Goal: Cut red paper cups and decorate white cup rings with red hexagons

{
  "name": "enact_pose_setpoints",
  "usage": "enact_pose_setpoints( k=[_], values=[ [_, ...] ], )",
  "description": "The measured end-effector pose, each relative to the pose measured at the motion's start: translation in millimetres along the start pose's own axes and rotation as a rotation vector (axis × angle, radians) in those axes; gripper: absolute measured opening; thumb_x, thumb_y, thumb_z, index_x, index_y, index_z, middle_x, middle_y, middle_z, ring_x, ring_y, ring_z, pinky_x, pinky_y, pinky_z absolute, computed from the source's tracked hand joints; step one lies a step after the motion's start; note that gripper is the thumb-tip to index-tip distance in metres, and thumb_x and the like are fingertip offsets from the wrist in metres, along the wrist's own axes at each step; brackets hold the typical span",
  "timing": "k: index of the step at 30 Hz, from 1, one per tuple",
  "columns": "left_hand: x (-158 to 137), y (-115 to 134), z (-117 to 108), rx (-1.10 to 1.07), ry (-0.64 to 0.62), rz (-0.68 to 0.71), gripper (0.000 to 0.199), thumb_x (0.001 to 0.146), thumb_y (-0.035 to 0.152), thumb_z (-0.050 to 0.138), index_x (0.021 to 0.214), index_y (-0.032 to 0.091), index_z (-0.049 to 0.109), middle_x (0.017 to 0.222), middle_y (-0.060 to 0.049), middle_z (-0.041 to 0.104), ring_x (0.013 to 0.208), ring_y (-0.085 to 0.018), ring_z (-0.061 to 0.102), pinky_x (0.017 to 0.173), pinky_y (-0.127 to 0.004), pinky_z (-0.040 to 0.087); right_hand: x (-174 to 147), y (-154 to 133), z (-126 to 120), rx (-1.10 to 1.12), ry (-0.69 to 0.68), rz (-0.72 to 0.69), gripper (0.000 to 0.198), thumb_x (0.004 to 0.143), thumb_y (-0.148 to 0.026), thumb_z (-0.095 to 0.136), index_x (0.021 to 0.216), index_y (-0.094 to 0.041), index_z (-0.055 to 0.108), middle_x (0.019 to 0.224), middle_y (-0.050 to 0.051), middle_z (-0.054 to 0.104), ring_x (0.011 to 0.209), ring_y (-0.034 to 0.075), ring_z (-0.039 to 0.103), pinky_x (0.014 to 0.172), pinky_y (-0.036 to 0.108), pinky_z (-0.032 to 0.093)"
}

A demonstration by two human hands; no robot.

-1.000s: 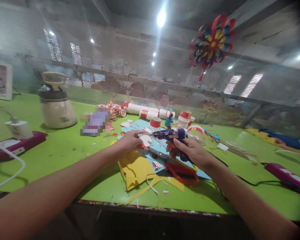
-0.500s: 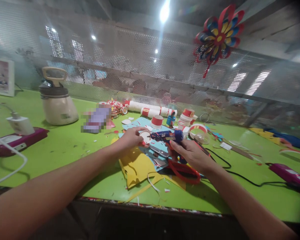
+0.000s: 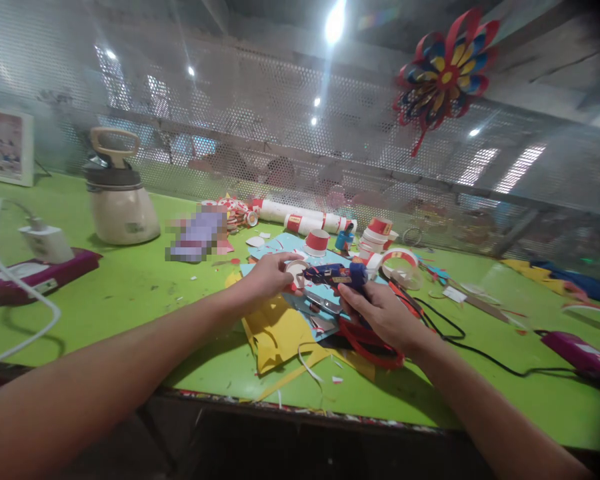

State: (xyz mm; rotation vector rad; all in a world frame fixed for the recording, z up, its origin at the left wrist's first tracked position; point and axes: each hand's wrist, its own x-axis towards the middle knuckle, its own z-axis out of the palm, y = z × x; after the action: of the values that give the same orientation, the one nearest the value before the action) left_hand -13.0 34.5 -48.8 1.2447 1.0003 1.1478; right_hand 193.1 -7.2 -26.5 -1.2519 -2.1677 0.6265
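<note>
My left hand (image 3: 267,280) pinches a small round white-and-red paper cup piece (image 3: 297,273) by its edge, its open side turned to the right. In my right hand (image 3: 375,303) is a blue hot glue gun (image 3: 337,274), its nozzle pointing left at the cup piece. Whether the nozzle touches it I cannot tell. Below them lie scissors with red handles (image 3: 370,347) and grey blades (image 3: 323,303), on light blue paper (image 3: 280,250). A sheet of yellow paper (image 3: 280,333) lies under my left wrist.
Behind stand a red-and-white paper cup (image 3: 317,243), a blue bottle (image 3: 345,239), stacked cups (image 3: 375,237) and a tape roll (image 3: 400,267). A black cord (image 3: 480,360) runs right to a purple power strip (image 3: 580,353). A sprayer bottle (image 3: 123,210) and a blurred-out phone-like object (image 3: 199,233) stand left.
The whole view has shifted slightly, so things sit a little further right. Both hands keep their holds, with the glue gun's nozzle still at the cup piece.
</note>
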Motion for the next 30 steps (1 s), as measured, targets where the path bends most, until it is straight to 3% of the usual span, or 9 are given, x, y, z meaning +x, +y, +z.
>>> enact_pose_setpoints(
  k=[14,30],
  values=[
    [-1.2,1.8,1.4,-0.014,-0.024,-0.045,0.054,0.060,-0.008,0.048,0.106,0.012,0.066,0.068,-0.003,0.069,0.061,-0.015,0.065,0.065,-0.030,0.055,-0.6,-1.5,1.1,-0.041,0.021,-0.042,0.039,0.093,-0.040,0.039,0.058,-0.023,0.040,0.054,-0.003,0.042,0.054,0.014,0.038,0.057,0.029,0.033],
    [-0.4,-0.9,1.3,-0.044,-0.033,-0.050,0.053,0.062,-0.008,0.046,0.106,0.013,0.067,0.063,-0.004,0.069,0.058,-0.016,0.065,0.061,-0.030,0.055,-3.8,0.4,-0.5,-0.067,0.035,-0.003,0.034,0.093,-0.042,0.041,0.072,-0.021,0.056,0.048,-0.003,0.043,0.049,0.015,0.040,0.052,0.030,0.033]
  ],
)
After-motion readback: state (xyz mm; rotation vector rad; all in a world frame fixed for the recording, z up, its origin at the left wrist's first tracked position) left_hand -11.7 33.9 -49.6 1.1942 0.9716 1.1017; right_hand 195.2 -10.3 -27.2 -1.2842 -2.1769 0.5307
